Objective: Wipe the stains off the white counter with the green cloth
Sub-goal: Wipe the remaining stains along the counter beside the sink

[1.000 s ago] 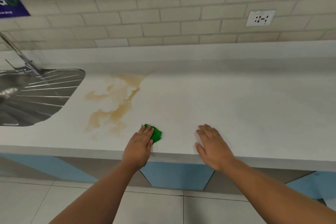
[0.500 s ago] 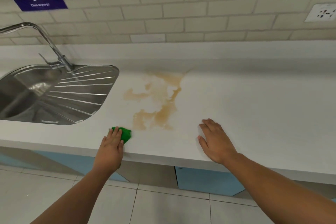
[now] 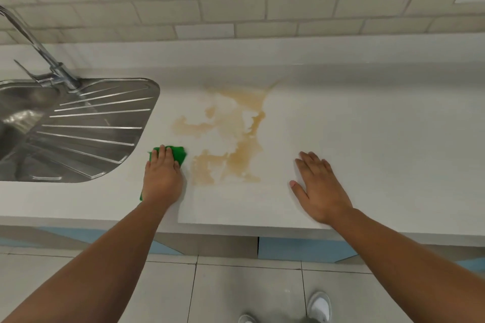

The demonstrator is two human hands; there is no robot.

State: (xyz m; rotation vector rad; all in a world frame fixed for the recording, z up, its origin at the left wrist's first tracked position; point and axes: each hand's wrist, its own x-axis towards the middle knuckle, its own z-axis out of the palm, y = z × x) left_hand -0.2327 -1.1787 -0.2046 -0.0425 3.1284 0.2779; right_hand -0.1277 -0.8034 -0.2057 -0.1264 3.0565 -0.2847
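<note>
The left hand (image 3: 162,178) is pressing the green cloth (image 3: 178,153) flat-fingered beside the stains (image 3: 236,139) — likely readying a sweep — the empty right hand (image 3: 320,189) bracing flat on the counter (image 3: 367,126).

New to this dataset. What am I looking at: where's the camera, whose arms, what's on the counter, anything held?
There is no robot here: a person works with bare hands. The single camera sits on their head, looking forward and down, so both arms reach in from the bottom of the picture. The left hand presses a green cloth onto the white counter with straight fingers, just left of a brown stain that is not yet wiped. The right hand lies flat and empty on the counter, right of the stain. A steel sink with a tap is set into the counter at the left. Nothing is gripped; the cloth is only pressed down.
</note>
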